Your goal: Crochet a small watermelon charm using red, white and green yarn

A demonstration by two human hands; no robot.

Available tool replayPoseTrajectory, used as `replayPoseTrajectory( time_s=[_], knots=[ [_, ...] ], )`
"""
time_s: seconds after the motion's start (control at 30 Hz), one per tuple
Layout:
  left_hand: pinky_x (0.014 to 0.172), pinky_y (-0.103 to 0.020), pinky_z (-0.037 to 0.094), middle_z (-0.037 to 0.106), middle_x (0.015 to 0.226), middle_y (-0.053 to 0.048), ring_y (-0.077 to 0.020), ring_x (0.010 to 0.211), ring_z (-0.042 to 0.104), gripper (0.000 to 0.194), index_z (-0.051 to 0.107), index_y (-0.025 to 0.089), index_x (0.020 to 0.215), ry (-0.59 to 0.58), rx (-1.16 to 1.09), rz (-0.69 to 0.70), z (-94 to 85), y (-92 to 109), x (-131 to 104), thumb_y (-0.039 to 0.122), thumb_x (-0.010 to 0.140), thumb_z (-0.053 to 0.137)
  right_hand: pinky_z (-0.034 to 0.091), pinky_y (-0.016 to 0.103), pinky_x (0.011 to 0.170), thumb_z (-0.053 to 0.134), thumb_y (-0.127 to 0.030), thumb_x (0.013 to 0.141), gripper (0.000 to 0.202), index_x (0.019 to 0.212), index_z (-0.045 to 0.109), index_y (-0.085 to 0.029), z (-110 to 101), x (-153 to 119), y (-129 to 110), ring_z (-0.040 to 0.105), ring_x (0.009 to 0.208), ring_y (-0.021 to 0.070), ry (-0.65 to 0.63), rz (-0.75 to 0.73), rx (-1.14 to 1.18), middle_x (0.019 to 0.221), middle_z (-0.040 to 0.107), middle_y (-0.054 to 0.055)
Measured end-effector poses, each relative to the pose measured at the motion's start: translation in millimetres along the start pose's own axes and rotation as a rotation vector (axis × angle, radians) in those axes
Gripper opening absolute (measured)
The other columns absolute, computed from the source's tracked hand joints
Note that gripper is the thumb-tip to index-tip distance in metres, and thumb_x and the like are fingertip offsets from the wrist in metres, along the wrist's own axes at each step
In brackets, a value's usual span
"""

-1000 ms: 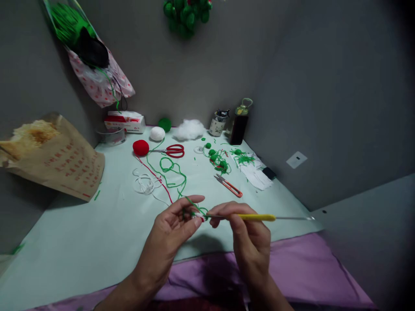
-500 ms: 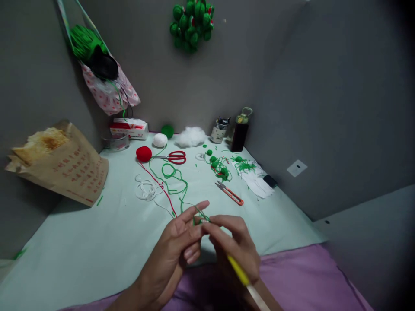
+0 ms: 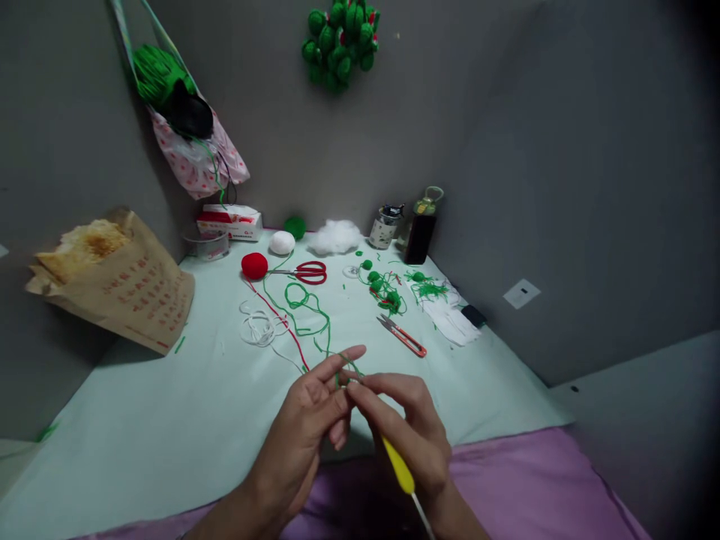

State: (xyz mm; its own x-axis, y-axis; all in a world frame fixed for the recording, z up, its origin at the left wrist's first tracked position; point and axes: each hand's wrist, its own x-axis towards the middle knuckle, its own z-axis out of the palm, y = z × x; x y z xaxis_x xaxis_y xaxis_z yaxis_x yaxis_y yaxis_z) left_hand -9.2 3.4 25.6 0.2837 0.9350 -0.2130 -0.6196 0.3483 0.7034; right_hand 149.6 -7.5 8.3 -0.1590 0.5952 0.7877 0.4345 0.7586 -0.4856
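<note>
Head view: I see the left hand [image 3: 307, 421] pinching a small yarn piece [image 3: 343, 379] between both hands' fingertips, the right hand [image 3: 415, 433] gripping a yellow-handled hook [image 3: 398, 463]. Green yarn [image 3: 329, 330] runs to it, so I judge it unfinished; the hanging green cluster [image 3: 340, 46] looks complete.

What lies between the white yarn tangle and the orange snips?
In the head view, loose green yarn lies between the white tangle and orange snips, with a red strand nearer the tangle.
</note>
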Motion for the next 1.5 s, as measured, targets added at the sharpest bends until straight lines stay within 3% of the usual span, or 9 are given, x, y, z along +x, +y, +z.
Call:
replayPoseTrajectory(
  time_s=[0.1, 0.23, 0.33, 0.43, 0.6, 1.07, 1.3, 1.4, 1.5],
  knots=[
    [0.042, -0.013, 0.028, 0.052, 0.063, 0.007, 0.0007, 0.044, 0.027, 0.038, 0.083, 0.015, 0.111, -0.02, -0.105, -0.082, -1.4, 4, 4, 0.022, 0.075, 0.092, 0.055, 0.029, 0.075, 0.056, -0.007, 0.101, 0.031, 0.114, 0.076, -0.026, -2, 4, 3, 0.067, 0.085, 0.0165, 0.12, 0.198, 0.203, 0.091, 0.071, 0.003],
    [0.048, -0.015, 0.036, 0.063, 0.075, 0.003, -0.0012, 0.049, 0.04, 0.038, 0.083, 0.02, 0.111, 0.024, -0.042, 0.013, 0.4, 6, 4, 0.021, 0.074, 0.092, 0.055, 0.029, 0.071, 0.058, -0.018, 0.103, 0.021, 0.1, 0.078, -0.026, 2, 13, 4, 0.065, 0.079, 0.0165, 0.121, 0.375, 0.477, 0.083, 0.069, 0.002],
    [0.066, -0.02, 0.047, 0.066, 0.074, 0.002, -0.0076, 0.061, 0.054, 0.037, 0.082, 0.023, 0.116, 0.039, 0.085, 0.065, 2.1, 4, -1, 0.027, 0.08, 0.088, 0.056, 0.029, 0.069, 0.064, -0.021, 0.101, 0.017, 0.099, 0.08, -0.024, 5, 15, 5, 0.067, 0.078, 0.0171, 0.097, 0.406, 0.498, 0.089, 0.074, 0.005],
    [0.085, -0.026, 0.047, 0.065, 0.065, 0.002, -0.0136, 0.074, 0.062, 0.034, 0.08, 0.021, 0.119, 0.019, 0.156, 0.075, 2.0, 3, -4, 0.031, 0.086, 0.082, 0.057, 0.028, 0.067, 0.064, -0.025, 0.102, 0.016, 0.098, 0.079, -0.023, 5, 13, 8, 0.066, 0.071, 0.0152, 0.137, 0.471, 0.593, 0.087, 0.074, 0.004],
    [0.073, -0.026, 0.046, 0.066, 0.084, 0.0, -0.0086, 0.063, 0.056, 0.033, 0.083, 0.021, 0.112, 0.038, 0.161, 0.077, 0.8, 6, -5, 0.03, 0.08, 0.087, 0.058, 0.028, 0.068, 0.058, -0.031, 0.105, 0.021, 0.097, 0.076, -0.023, 2, 12, 11, 0.068, 0.071, 0.0142, 0.131, 0.558, 0.753, 0.089, 0.075, 0.004],
    [0.066, -0.022, 0.048, 0.065, 0.084, 0.0, -0.0107, 0.068, 0.055, 0.032, 0.082, 0.027, 0.117, 0.048, 0.317, 0.174, -4.2, 8, -11, 0.028, 0.085, 0.083, 0.059, 0.035, 0.08, 0.047, -0.017, 0.108, 0.026, 0.113, 0.071, -0.025, -13, 11, -8, 0.071, 0.087, 0.0177, -0.013, 0.305, 0.434, 0.1, 0.075, 0.004],
    [0.06, -0.016, 0.046, 0.064, 0.081, 0.002, -0.0076, 0.063, 0.051, 0.041, 0.079, 0.026, 0.121, 0.145, 0.346, 0.239, 0.6, 4, -12, 0.023, 0.081, 0.086, 0.064, 0.035, 0.076, 0.054, -0.011, 0.101, 0.031, 0.127, 0.067, -0.023, -8, 7, -6, 0.075, 0.094, 0.0223, -0.106, -0.086, -0.053, 0.105, 0.078, 0.011],
    [0.046, -0.013, 0.036, 0.063, 0.08, 0.004, -0.0024, 0.05, 0.038, 0.051, 0.075, 0.024, 0.128, 0.073, 0.164, 0.111, 0.6, 4, -10, 0.026, 0.079, 0.089, 0.065, 0.037, 0.079, 0.062, -0.011, 0.097, 0.039, 0.133, 0.069, -0.026, -3, 3, -2, 0.075, 0.097, 0.0245, -0.086, -0.206, -0.216, 0.106, 0.078, 0.011],
    [0.037, -0.012, 0.022, 0.055, 0.068, 0.007, 0.0014, 0.041, 0.019, 0.05, 0.074, 0.016, 0.125, -0.011, -0.027, -0.078, -2.4, 8, -8, 0.025, 0.078, 0.089, 0.063, 0.036, 0.076, 0.057, -0.013, 0.101, 0.031, 0.122, 0.074, -0.028, 1, 4, 2, 0.073, 0.091, 0.0217, 0.013, -0.018, -0.005, 0.1, 0.075, 0.007]
  ],
)
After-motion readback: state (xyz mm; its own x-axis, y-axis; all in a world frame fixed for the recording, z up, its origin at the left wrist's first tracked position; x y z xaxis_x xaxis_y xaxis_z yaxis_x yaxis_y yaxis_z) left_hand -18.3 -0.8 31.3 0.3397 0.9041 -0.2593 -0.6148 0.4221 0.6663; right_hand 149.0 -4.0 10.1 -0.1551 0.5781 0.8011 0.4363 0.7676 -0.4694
